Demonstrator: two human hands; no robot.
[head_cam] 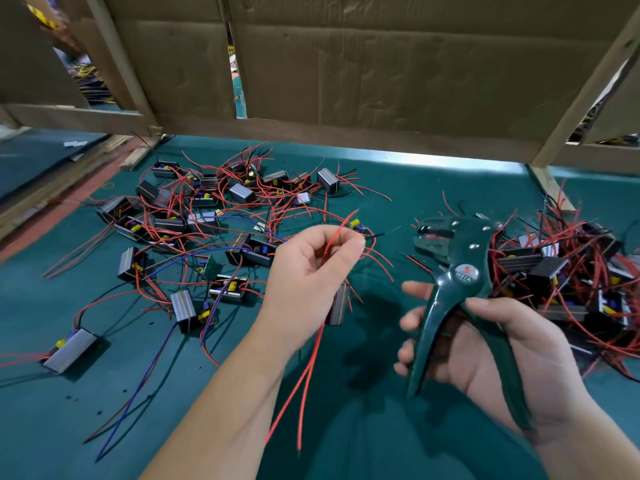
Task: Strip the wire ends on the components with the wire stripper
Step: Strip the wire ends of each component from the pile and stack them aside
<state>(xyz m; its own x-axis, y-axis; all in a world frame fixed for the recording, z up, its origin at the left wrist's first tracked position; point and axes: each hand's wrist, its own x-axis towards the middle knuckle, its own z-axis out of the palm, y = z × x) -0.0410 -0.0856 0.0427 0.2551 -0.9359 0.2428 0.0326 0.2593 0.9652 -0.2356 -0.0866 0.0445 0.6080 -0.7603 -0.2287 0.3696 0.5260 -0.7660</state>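
The wires are thin, soft and bendy. They flop if you hold them far from the tip, so pinch close to the end. Your left hand [308,271] does that now: thumb and fingers pinch a red wire [337,233] and a short black wire end [377,234] that sticks out toward 3 o'clock. The small box component [338,308] hangs just under that hand, at 5 o'clock from it. It looks light, so the wires can carry it, but do not tug hard — the joints may be weak.

Your right hand [512,351] is wrapped round the two handles of the green wire stripper [460,271]. The handles stand apart, so I think the jaws are open. The tool is hard and heavier than the wires. Hold it low on the handles for a good squeeze. Its head sits at 3 o'clock from the black wire end — near, but not touching.

More components lie on the green table [52,427]: one pile [207,216] at 10 o'clock from your left hand, another pile [571,271] at 3 o'clock.
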